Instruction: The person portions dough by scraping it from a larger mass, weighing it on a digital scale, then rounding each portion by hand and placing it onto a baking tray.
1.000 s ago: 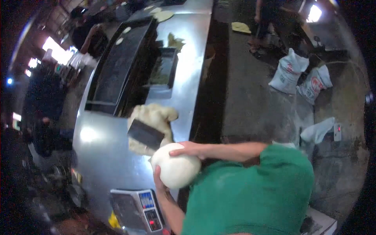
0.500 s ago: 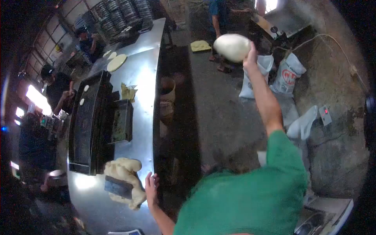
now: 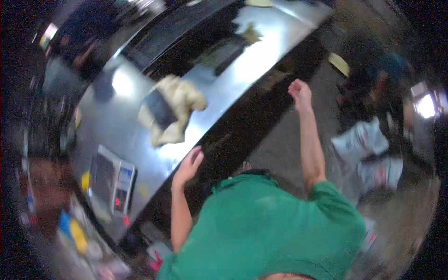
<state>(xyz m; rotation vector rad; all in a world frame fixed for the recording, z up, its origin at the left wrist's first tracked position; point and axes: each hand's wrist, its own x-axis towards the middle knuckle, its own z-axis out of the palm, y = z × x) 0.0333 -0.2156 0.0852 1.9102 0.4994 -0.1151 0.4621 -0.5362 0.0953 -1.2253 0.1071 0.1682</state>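
A lumpy mass of pale dough [image 3: 189, 100] rests on the metal table, with a dark rectangular dough scraper [image 3: 160, 109] lying on top of it. My left hand [image 3: 188, 167] hovers by the table's front edge, near the dough, its fingers loosely extended and holding nothing. Out past the table edge, over the floor, my right hand [image 3: 301, 94] is raised with half-curled fingers and no object visible in it. Motion blur softens both hands.
A digital scale [image 3: 122, 189] sits on the metal table [image 3: 112, 135]. Dark trays [image 3: 172, 35] stand farther along it. White sacks [image 3: 360, 140] are on the floor at right, near a blurred person [image 3: 389, 77]. Another blurred person [image 3: 70, 74] is across the table.
The pale dough ball has left my right hand and I cannot see where it went. That hand has lowered. My view has swung towards the table's near end, bringing the scale into sight.
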